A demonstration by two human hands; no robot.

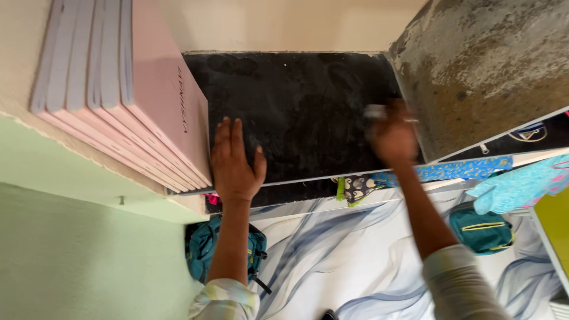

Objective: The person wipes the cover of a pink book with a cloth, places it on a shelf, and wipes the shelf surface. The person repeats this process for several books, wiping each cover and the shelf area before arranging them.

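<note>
A dusty black stone shelf (296,112) is being wiped: the right hand (392,137) is closed around a small pale cloth (375,111), the left hand (236,161) is pressed flat beside stacked pink books (160,101).

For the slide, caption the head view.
Left hand flat on a black shelf beside pink books; right hand holds something pale, blurred.
</note>
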